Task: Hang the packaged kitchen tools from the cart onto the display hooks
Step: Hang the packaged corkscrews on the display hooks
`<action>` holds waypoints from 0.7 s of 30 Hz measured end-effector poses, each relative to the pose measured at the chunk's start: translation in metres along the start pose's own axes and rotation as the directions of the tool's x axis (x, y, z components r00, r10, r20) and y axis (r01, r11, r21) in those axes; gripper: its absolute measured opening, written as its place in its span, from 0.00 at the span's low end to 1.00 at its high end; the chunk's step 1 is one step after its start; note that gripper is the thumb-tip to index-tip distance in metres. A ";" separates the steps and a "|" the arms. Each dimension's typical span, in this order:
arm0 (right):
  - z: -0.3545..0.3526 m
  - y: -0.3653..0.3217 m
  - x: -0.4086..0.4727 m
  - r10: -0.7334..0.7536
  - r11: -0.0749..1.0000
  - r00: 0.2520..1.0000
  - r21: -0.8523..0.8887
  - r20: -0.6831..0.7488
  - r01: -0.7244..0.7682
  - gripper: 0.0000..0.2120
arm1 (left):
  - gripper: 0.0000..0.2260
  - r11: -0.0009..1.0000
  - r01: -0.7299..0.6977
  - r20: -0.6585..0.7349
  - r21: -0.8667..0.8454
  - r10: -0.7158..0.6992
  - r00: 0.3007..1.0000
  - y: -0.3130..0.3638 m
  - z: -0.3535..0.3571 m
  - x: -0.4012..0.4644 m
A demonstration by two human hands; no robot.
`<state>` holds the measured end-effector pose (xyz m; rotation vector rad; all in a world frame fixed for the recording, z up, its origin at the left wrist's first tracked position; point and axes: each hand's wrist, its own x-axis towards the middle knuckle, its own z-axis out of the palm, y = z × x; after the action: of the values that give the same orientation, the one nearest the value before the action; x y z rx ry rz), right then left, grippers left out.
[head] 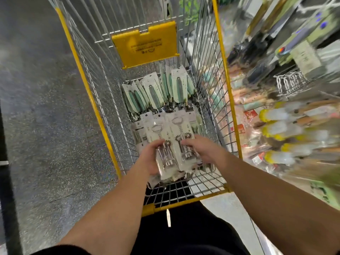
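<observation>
While both hands grip them, 2 carded corkscrews [173, 144] gleam silver.

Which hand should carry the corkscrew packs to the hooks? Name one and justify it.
Probably the right hand: it grips the corkscrew packs nearest the display, which is on its side of the cart.

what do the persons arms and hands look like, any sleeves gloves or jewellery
Both forearms are bare from wrist to past the elbow. The left hand and right hand wear no gloves, and no rings, watch or bracelet show on what is visible. Dark sleeve edges appear only at the bottom of the picture, high up on the arms, suggesting a short-sleeved dark top.
</observation>
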<state>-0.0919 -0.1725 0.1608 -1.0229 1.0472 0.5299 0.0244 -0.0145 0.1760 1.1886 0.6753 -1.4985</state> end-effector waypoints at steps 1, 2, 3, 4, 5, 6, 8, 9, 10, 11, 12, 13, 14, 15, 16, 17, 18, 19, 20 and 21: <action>-0.006 -0.002 -0.003 -0.001 0.999 1.000 0.038 0.021 0.000 0.34 | 0.08 1.000 -0.017 0.022 0.000 0.017 1.000 0.002 0.004 -0.004; -0.007 -0.010 -0.010 -0.020 0.997 1.000 0.069 0.014 0.019 0.33 | 0.10 0.999 -0.040 0.042 0.003 0.040 0.998 0.004 0.006 -0.006; -0.009 -0.019 -0.023 -0.036 0.997 0.999 0.071 0.004 0.036 0.36 | 0.12 0.999 -0.050 0.069 -0.005 0.050 0.996 0.007 0.011 -0.011; -0.008 -0.032 -0.039 -0.061 0.995 0.998 0.077 -0.007 0.062 0.37 | 0.13 0.999 -0.051 0.102 -0.016 0.053 0.993 0.010 0.017 -0.016; -0.006 -0.045 -0.054 -0.086 0.993 0.996 0.081 -0.016 0.087 0.34 | 0.13 0.997 -0.077 0.131 -0.022 0.079 0.988 0.013 0.025 -0.023; -0.002 -0.060 -0.073 -0.116 0.989 0.993 0.091 -0.035 0.119 0.27 | 0.14 0.992 -0.120 0.165 -0.029 0.123 0.979 0.015 0.032 -0.027; -0.001 -0.082 -0.102 -0.185 0.972 0.982 0.145 -0.020 0.186 0.16 | 0.18 0.982 -0.185 0.226 -0.018 0.185 0.956 0.023 0.053 -0.046; 0.000 -0.091 -0.115 -0.222 0.962 0.975 0.169 0.015 0.217 0.16 | 0.16 0.977 -0.211 0.225 -0.007 0.207 0.952 0.024 0.062 -0.056; -0.001 -0.098 -0.127 -0.259 0.951 0.965 0.186 0.036 0.248 0.18 | 0.15 0.970 -0.242 0.210 -0.017 0.240 0.948 0.028 0.068 -0.060; -0.001 -0.104 -0.136 -0.286 0.939 0.957 0.212 0.044 0.271 0.20 | 0.16 0.960 -0.280 0.181 -0.023 0.280 0.943 0.033 0.072 -0.065; -0.001 -0.110 -0.148 -0.304 0.929 0.952 0.230 0.028 0.289 0.18 | 0.18 0.948 -0.318 0.174 0.013 0.311 0.934 0.037 0.075 -0.068; 0.000 -0.113 -0.158 -0.325 0.916 0.946 0.251 0.007 0.313 0.12 | 0.20 0.938 -0.346 0.177 0.031 0.336 0.925 0.039 0.080 -0.076; 0.001 -0.116 -0.168 -0.347 0.902 0.938 0.268 -0.016 0.338 0.06 | 0.20 0.926 -0.374 0.209 0.058 0.355 0.911 0.042 0.084 -0.083; 0.003 -0.116 -0.177 -0.369 0.885 0.929 0.293 -0.032 0.362 0.04 | 0.17 0.914 -0.396 0.222 0.085 0.370 0.902 0.043 0.090 -0.094; 0.004 -0.115 -0.186 -0.384 0.869 0.922 0.316 -0.057 0.381 0.06 | 0.12 0.893 -0.435 0.222 0.116 0.403 0.888 0.045 0.095 -0.106; 0.006 -0.113 -0.192 -0.395 0.853 0.915 0.338 -0.081 0.398 0.09 | 0.08 0.863 -0.487 0.252 0.138 0.445 0.859 0.047 0.098 -0.117; 0.007 -0.110 -0.200 -0.407 0.836 0.908 0.360 -0.102 0.415 0.11 | 0.07 0.835 -0.526 0.302 0.158 0.467 0.831 0.048 0.100 -0.126; 0.009 -0.105 -0.206 -0.408 0.819 0.904 0.387 -0.128 0.424 0.12 | 0.07 0.812 -0.554 0.331 0.184 0.480 0.812 0.048 0.102 -0.137; 0.012 -0.099 -0.214 -0.404 0.804 0.900 0.406 -0.164 0.435 0.10 | 0.08 0.796 -0.567 0.345 0.212 0.482 0.805 0.049 0.101 -0.141; 0.016 -0.092 -0.222 -0.406 0.789 0.891 0.413 -0.203 0.454 0.08 | 0.10 0.811 -0.546 0.345 0.208 0.462 0.817 0.048 0.099 -0.148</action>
<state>-0.1107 -0.1801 0.4005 -0.8360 0.9262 -0.1489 0.0296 -0.0588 0.3550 1.2260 -0.0813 -1.2854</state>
